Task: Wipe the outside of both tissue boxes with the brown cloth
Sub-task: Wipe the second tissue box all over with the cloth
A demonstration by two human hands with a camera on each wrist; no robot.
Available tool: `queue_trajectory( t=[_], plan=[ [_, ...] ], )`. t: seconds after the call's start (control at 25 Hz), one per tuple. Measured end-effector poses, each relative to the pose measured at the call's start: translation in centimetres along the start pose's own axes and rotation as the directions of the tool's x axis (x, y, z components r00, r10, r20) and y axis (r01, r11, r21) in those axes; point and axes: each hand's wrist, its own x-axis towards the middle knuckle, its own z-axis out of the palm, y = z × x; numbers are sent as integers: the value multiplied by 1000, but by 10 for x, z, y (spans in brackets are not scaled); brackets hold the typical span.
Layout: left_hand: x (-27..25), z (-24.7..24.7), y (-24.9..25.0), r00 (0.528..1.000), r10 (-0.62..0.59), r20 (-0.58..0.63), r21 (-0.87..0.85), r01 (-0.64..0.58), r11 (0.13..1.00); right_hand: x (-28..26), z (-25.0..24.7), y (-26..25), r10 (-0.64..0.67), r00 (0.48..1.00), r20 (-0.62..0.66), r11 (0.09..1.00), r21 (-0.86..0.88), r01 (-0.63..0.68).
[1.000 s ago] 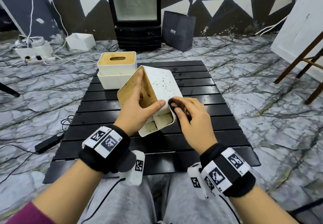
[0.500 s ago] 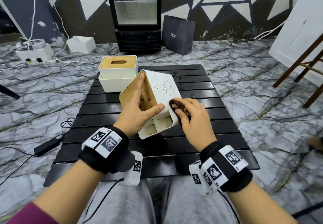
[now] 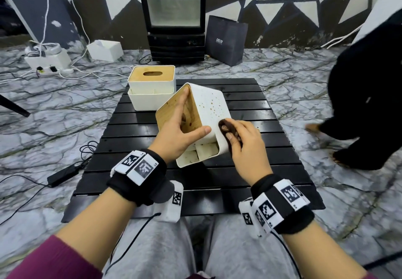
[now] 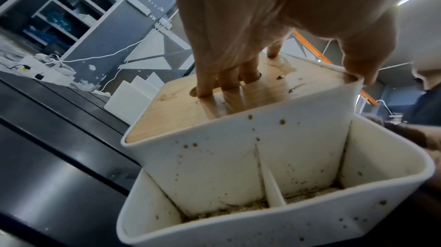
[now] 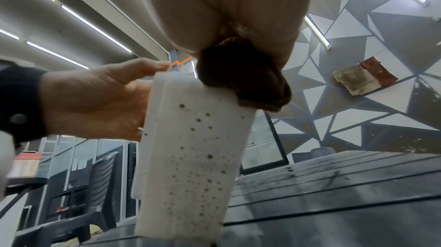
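A white tissue box [image 3: 210, 106] with a wooden lid is tipped on edge over the black slatted table [image 3: 272, 159]; its white side is speckled with brown spots [image 5: 190, 147]. My left hand [image 3: 180, 130] grips it, fingers in the lid slot [image 4: 229, 81] and thumb on the white rim. My right hand [image 3: 243, 146] holds a bunched brown cloth [image 3: 227, 127] pressed against the box's spotted side near its lower corner [image 5: 241, 81]. A second tissue box [image 3: 151, 89] with a wooden lid stands upright at the table's far left corner.
A person in black [image 3: 367, 95] is bent over on the floor to the right of the table. Behind the table stand a glass-door fridge [image 3: 175, 15] and a dark paper bag [image 3: 226, 39]. Cables and a power strip [image 3: 46, 61] lie on the floor at left.
My hands and the tipped box have stayed about where they were, the cloth still against its side. A person in black has come into view at the right.
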Motion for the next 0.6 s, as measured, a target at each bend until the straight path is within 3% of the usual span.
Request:
queue_trajectory(
  t=[0.24,0.6],
  plan=[
    [-4,-4,-1,1000,12,-9,-44,-13,999,-15,2,-9,-26,999,27,997,-74,28],
    [-8,-8,2,1000,-14,9,-78,15,997,-6,1,-9,-23,1000,13,999,-28,23]
  ],
)
